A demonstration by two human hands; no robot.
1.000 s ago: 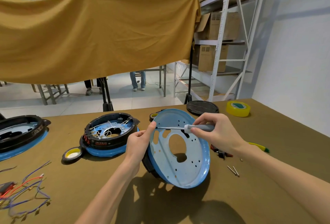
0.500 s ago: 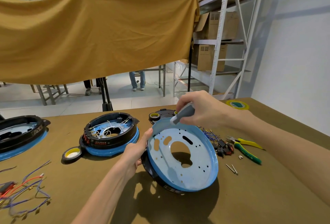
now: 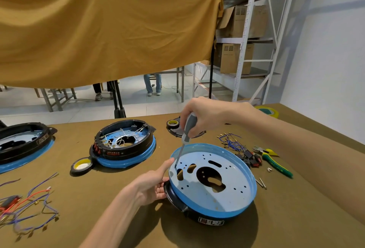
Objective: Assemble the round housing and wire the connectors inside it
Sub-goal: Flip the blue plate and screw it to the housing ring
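Observation:
A round housing (image 3: pixel 229 200) with a light-blue perforated plate and black rim lies nearly flat on the brown table, bottom side up. My left hand (image 3: pixel 154 184) grips its left edge, thumb on the blue rim. My right hand (image 3: pixel 205 117) holds a grey-handled screwdriver (image 3: pixel 186 131) almost upright, its tip touching the plate near the left rim. A second housing (image 3: pixel 124 145) with white wires inside sits to the left. Blue wires with connectors (image 3: pixel 231 143) lie right of the plate.
A third housing (image 3: pixel 21 145) sits at the far left edge. Tape rolls (image 3: pixel 82 166) (image 3: pixel 172 123) (image 3: pixel 268 110), loose red and blue wires (image 3: pixel 25 204), green-handled pliers (image 3: pixel 274 162), black switches (image 3: pixel 250 158), screws (image 3: pixel 261 183) and a black lid (image 3: pixel 177 131) lie around. Shelving stands beyond the table.
The housing has been lowered from tilted upright to nearly flat. My right hand turned the screwdriver from level to upright and set its tip on the plate.

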